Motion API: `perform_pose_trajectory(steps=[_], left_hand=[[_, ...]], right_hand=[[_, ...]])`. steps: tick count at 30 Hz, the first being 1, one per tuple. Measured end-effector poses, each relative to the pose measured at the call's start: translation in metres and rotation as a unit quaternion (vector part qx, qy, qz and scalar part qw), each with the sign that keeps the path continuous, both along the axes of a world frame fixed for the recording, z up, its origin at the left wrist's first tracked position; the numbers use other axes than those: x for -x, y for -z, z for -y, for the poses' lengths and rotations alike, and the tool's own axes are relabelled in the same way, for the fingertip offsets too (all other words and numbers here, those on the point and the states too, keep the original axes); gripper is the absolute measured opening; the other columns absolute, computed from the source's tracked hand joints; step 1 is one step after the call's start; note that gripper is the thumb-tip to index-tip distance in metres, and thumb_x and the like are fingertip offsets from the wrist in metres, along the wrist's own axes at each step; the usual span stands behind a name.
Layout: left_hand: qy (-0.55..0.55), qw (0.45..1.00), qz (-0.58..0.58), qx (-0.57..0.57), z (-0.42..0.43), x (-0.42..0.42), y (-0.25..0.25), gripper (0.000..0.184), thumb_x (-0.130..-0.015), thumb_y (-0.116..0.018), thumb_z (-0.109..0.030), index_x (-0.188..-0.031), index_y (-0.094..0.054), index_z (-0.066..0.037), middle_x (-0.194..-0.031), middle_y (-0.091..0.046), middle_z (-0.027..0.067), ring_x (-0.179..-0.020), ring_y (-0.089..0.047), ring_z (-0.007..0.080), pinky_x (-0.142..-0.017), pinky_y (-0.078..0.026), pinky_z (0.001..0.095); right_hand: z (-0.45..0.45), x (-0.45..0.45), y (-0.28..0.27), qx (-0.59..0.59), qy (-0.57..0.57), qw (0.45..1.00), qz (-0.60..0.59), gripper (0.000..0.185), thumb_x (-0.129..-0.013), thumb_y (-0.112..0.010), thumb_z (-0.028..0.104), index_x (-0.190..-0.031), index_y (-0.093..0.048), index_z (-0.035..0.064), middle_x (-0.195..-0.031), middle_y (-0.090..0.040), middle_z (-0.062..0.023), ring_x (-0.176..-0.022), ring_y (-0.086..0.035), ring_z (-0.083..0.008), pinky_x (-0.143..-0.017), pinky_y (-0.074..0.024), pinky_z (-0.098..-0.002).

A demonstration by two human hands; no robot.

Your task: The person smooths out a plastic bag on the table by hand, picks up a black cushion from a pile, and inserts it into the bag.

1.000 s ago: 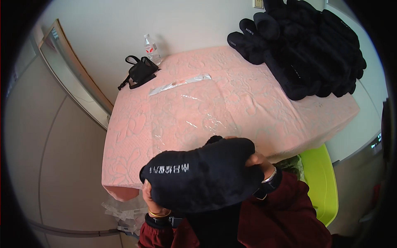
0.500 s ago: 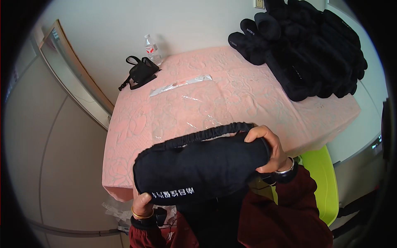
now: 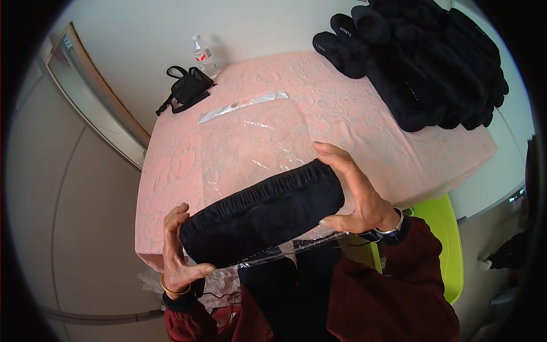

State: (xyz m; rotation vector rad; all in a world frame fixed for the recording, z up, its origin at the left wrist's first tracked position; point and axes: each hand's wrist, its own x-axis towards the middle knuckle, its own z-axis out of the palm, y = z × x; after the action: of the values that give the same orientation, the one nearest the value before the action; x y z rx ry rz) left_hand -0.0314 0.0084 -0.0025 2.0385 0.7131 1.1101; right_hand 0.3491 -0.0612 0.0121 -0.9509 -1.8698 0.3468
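A black roll-shaped cushion with a gathered elastic strap lies tilted over the table's front edge, its right end higher. My left hand grips its left end, thumb along the lower side and fingers at the upper corner. Around the right end curves my right hand, thumb below and fingers stretched past the top corner. Under and beyond the cushion a clear plastic bag lies flat, with a white strip at its far end. The white lettering is mostly hidden now.
A pink patterned cloth covers the table. At the back right rises a pile of black cushions. A plastic bottle and a small black strapped bag stand at the back left. A lime-green chair or tub is at the right.
The cushion has turned so its strap side faces up and the lettering has rolled out of sight. My left fingers now show at its upper left corner; my right hand has spread wider.
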Motion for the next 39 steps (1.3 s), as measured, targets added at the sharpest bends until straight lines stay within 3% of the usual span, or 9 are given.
perform_pose_trajectory(steps=[1, 2, 5, 9, 17, 22, 25, 39], left_hand=[[-0.007, 0.996, -0.041, -0.078, 0.0, -0.004, -0.012, 0.1, -0.063, -0.094, -0.041, -0.142, -0.044, -0.004, -0.139, -0.052, 0.0186, -0.129, -0.053, 0.0315, -0.112, -0.036, 0.0474], [-0.009, 0.996, -0.041, -0.077, 0.001, -0.012, -0.022, 0.1, -0.063, -0.094, -0.041, -0.142, -0.044, -0.004, -0.139, -0.052, 0.0186, -0.129, -0.053, 0.0315, -0.112, -0.036, 0.0474], [-0.098, 0.921, -0.276, -0.259, 0.013, -0.045, -0.045, 0.097, -0.064, -0.088, -0.053, -0.138, -0.05, -0.004, -0.135, -0.056, 0.021, -0.126, -0.055, 0.0362, -0.11, -0.036, 0.0556], [-0.129, 0.869, -0.396, -0.268, 0.032, -0.063, -0.052, 0.09, -0.069, -0.08, -0.06, -0.135, -0.055, -0.005, -0.134, -0.056, 0.0213, -0.125, -0.055, 0.0368, -0.109, -0.035, 0.0593], [-0.146, 0.817, -0.42, -0.367, 0.044, -0.096, -0.019, 0.086, -0.076, -0.071, -0.063, -0.132, -0.055, 0.0, -0.133, -0.059, 0.0209, -0.122, -0.058, 0.0345, -0.105, -0.04, 0.0559], [-0.129, 0.83, -0.422, -0.341, 0.036, -0.095, -0.018, 0.088, -0.078, -0.068, -0.064, -0.131, -0.054, 0.004, -0.129, -0.06, 0.0221, -0.121, -0.059, 0.0353, -0.104, -0.041, 0.0539], [-0.117, 0.873, -0.388, -0.273, 0.026, -0.082, -0.023, 0.09, -0.076, -0.07, -0.064, -0.132, -0.052, 0.005, -0.128, -0.059, 0.0231, -0.12, -0.059, 0.0368, -0.104, -0.041, 0.0538], [-0.135, 0.888, -0.381, -0.22, 0.026, -0.041, -0.019, 0.102, -0.063, -0.084, -0.061, -0.132, -0.049, 0.005, -0.124, -0.057, 0.0232, -0.119, -0.056, 0.0414, -0.103, -0.041, 0.0554]], right_hand=[[-0.004, 0.004, -0.003, -0.014, -0.001, 1.0, 0.013, 0.089, -0.066, -0.085, 0.025, -0.143, -0.047, 0.0036, -0.15, -0.042, -0.0212, -0.135, -0.046, -0.0351, -0.113, -0.0358, -0.0424], [-0.008, 0.01, -0.005, -0.014, -0.003, 1.0, 0.013, 0.089, -0.066, -0.085, 0.025, -0.143, -0.047, 0.0036, -0.15, -0.042, -0.0212, -0.135, -0.046, -0.0351, -0.113, -0.0358, -0.0424], [-0.019, 0.027, -0.008, 0.016, 0.023, 0.98, 0.198, 0.095, -0.065, -0.089, 0.042, -0.142, -0.049, 0.0032, -0.146, -0.048, -0.0184, -0.132, -0.049, -0.0359, -0.109, -0.0384, -0.0445], [-0.002, 0.038, -0.018, 0.017, 0.064, 0.944, 0.324, 0.1, -0.065, -0.085, 0.054, -0.143, -0.048, 0.0041, -0.142, -0.053, -0.0162, -0.129, -0.053, -0.0352, -0.106, -0.0397, -0.047], [-0.005, 0.072, -0.016, -0.049, 0.056, 0.911, 0.405, 0.101, -0.065, -0.081, 0.059, -0.141, -0.049, -0.0005, -0.14, -0.055, -0.0176, -0.13, -0.053, -0.0336, -0.111, -0.0365, -0.0495], [-0.018, 0.064, -0.011, -0.012, 0.03, 0.927, 0.375, 0.104, -0.062, -0.082, 0.059, -0.138, -0.049, -0.0039, -0.139, -0.054, -0.0194, -0.131, -0.052, -0.0345, -0.112, -0.036, -0.0492], [-0.024, 0.042, -0.012, 0.045, 0.041, 0.933, 0.354, 0.104, -0.061, -0.084, 0.059, -0.136, -0.05, -0.0047, -0.138, -0.055, -0.0205, -0.13, -0.053, -0.0354, -0.112, -0.0374, -0.0483], [-0.01, 0.0, 0.007, 0.09, 0.039, 0.948, 0.304, 0.101, -0.062, -0.091, 0.047, -0.137, -0.047, -0.0044, -0.142, -0.05, -0.0196, -0.139, -0.042, -0.0361, -0.115, -0.0359, -0.0478]])
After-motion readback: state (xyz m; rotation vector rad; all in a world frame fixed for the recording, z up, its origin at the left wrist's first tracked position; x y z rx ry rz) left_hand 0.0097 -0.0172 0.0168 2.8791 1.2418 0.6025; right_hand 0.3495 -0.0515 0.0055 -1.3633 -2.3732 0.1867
